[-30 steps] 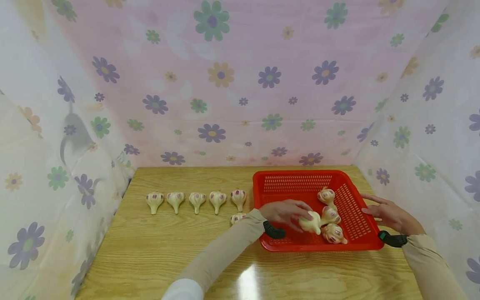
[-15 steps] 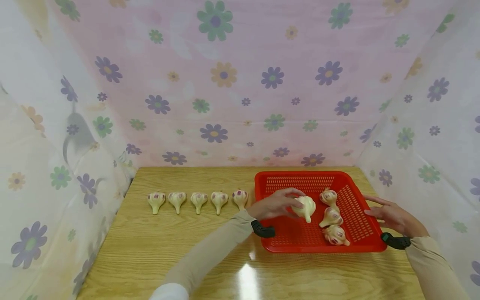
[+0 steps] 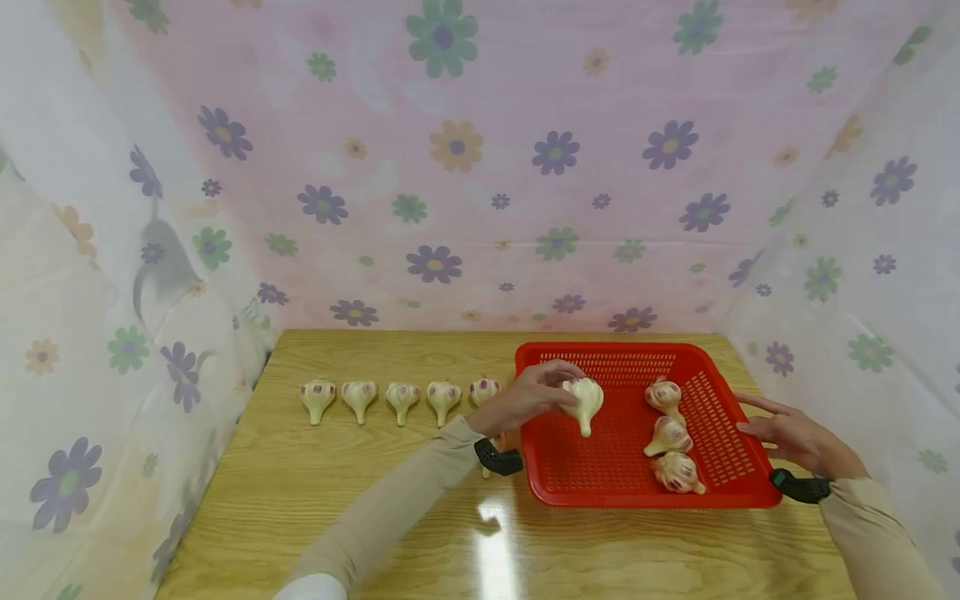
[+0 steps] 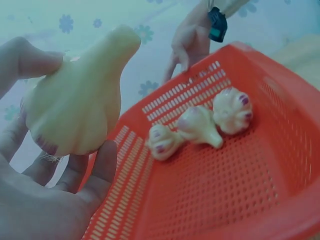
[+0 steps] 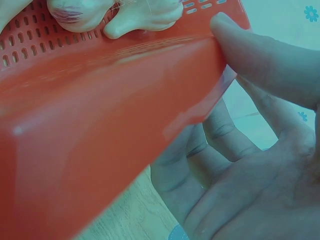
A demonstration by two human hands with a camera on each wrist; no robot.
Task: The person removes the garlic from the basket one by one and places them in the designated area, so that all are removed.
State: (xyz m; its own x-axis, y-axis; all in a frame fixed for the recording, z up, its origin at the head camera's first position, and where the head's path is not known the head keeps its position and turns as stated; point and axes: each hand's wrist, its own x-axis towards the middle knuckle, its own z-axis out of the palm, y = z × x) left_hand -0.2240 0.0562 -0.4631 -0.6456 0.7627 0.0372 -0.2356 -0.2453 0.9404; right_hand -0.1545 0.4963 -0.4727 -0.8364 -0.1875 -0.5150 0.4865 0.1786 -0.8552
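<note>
My left hand [image 3: 528, 398] grips a garlic bulb [image 3: 583, 403] above the left side of a red plastic basket [image 3: 645, 499]. In the left wrist view the thumb and fingers curl round the bulb [image 4: 75, 105], its stem pointing up and right. Three garlic bulbs lie inside the basket along its right side, the middle one [image 3: 670, 436] between the other two. My right hand [image 3: 806, 442] holds the basket's right rim. Its thumb [image 5: 265, 62] lies on the rim and the other fingers bend against the outside wall.
Several garlic bulbs stand in a row on the wooden table [image 3: 360, 500], left of the basket, such as one bulb [image 3: 361, 400]. Another garlic bulb is mostly hidden behind the left wrist. Flowered cloth [image 3: 495, 167] encloses the back and both sides.
My left hand has lifted the garlic bulb from beside the others in the basket and carried it left, toward the basket's left rim. The right hand keeps its place on the rim.
</note>
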